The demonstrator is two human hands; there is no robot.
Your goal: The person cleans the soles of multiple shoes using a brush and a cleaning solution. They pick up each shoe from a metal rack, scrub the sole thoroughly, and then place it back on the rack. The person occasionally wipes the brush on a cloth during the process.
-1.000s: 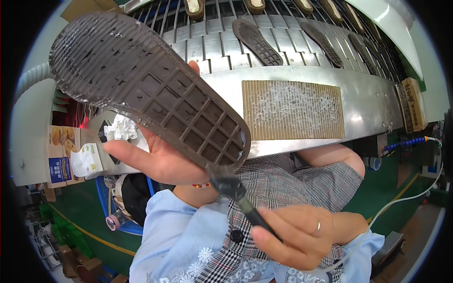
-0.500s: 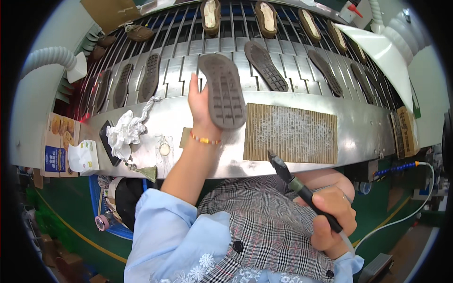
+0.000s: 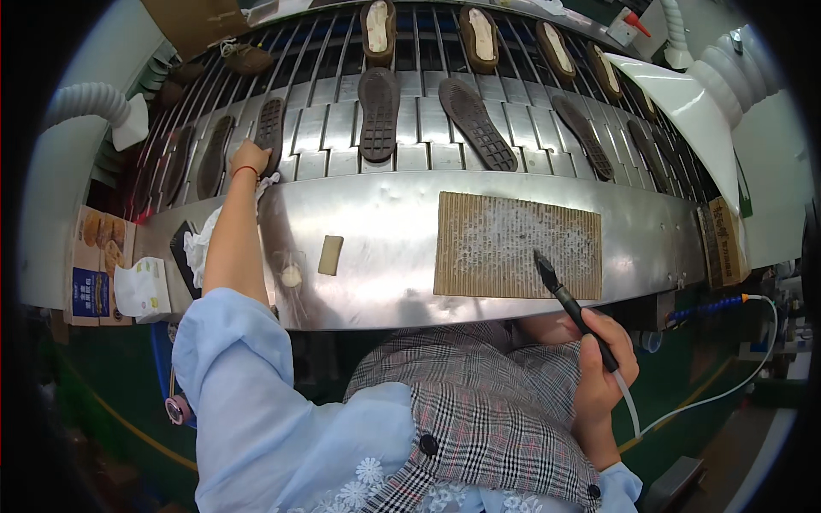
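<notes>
My left hand reaches to the far left, its fingers closed on the near end of a dark brown shoe sole lying on the conveyor. In my right hand is a black tube-fed brush, held like a pen. A clear tube trails from its rear end. The dark brush tip hovers over, or just touches, a ribbed cardboard sheet smeared with whitish residue. Another shoe sole lies tread up on the conveyor, straight ahead of me, beside a tilted sole.
The slatted metal conveyor runs across the back, carrying more soles and brown shoes. On the steel table lie a small tan block and a white cloth. A white tissue pack and a carton stand left; a white hood juts in right.
My left hand has put the sole it held down on the conveyor and moved left to another sole. The brush in my right hand has shifted slightly right and up.
</notes>
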